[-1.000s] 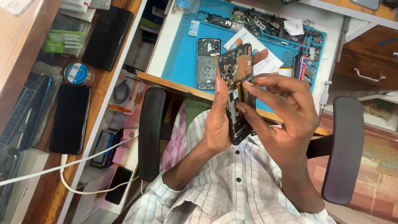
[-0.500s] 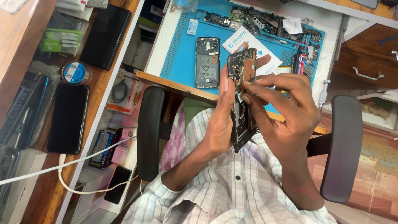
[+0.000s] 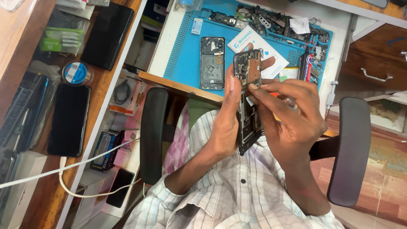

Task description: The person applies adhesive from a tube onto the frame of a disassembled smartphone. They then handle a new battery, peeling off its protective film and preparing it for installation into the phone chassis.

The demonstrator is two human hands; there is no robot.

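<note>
Above a blue ribbed mat [image 3: 186, 63] on the worktop: opened phone [image 3: 248, 99], dark frame, bare copper board, gripped upright in left hand [image 3: 224, 123]; right hand [image 3: 292, 121] pinching its edge. Near the mat's front edge, flat phone back [image 3: 212, 62].

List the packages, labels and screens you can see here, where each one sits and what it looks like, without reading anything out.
White card: on the blue mat, behind the held phone; rectangular, blue print.
Small label: mat's upper left; white and blue.
Green packets: wooden shelf, upper left; clear bags.
Tape roll: wooden shelf; round, blue label.
Dark screens: wooden shelf; black rectangles, unlit.
Blue box: lower shelf; upright.
</note>
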